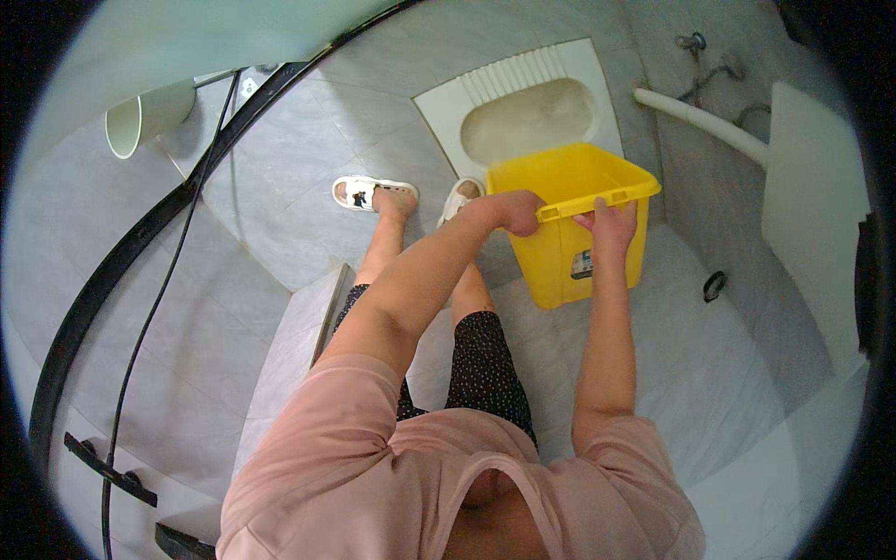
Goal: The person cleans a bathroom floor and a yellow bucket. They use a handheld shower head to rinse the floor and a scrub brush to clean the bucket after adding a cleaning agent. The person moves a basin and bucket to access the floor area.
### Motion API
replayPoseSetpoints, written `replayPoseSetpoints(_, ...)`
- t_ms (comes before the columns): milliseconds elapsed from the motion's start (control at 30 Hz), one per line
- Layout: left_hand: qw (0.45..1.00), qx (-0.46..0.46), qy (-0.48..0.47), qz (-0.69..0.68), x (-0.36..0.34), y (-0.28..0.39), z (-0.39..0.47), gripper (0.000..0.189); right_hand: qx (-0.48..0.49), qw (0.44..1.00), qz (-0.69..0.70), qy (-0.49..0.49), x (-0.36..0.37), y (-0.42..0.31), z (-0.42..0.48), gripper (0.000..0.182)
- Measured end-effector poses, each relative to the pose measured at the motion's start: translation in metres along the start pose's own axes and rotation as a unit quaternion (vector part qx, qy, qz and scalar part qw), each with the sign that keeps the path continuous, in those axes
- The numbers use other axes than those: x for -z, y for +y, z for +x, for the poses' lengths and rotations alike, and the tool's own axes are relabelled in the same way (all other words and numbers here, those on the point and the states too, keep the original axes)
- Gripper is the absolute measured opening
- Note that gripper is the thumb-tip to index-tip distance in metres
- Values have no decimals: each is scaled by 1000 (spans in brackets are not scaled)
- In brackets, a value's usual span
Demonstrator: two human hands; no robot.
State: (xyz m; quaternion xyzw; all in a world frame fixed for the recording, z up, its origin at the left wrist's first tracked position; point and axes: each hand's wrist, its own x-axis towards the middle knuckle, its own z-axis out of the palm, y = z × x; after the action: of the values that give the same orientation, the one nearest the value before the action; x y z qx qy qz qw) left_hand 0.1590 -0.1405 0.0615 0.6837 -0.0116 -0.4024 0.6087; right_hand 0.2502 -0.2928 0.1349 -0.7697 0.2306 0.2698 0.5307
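A yellow plastic bin is tilted away from me, its mouth towards the white squat toilet. My left hand grips the bin at the left end of its near rim; the fingertips are hidden behind the plastic. Farther right along the same rim, my right hand has hold of the edge, with the thumb spread along it. A small label is stuck on the wall facing me. The toilet bowl looks pale and cloudy inside, and the bin's rim overlaps its near corner in view.
A white pipe and a valve are on the right wall. Left of my slippered feet, a black curved rail borders a glass panel, with a black cable and a pale green bin. A tiled step edge rises beside my legs.
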Motion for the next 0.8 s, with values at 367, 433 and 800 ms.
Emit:
replayPoseSetpoints(367,901,10,52,-431,8,-56,-73,46,74,929,-346,-106,-128,-60,-29,75)
replayPoseSetpoints(433,879,-21,94,-467,-4,-58,-88,45,128,892,-412,-134,-144,-54,-30,74)
replayPoseSetpoints(800,511,-147,343,-774,-42,-61,-244,72,471,672,-377,-430,-235,-91,-213,41)
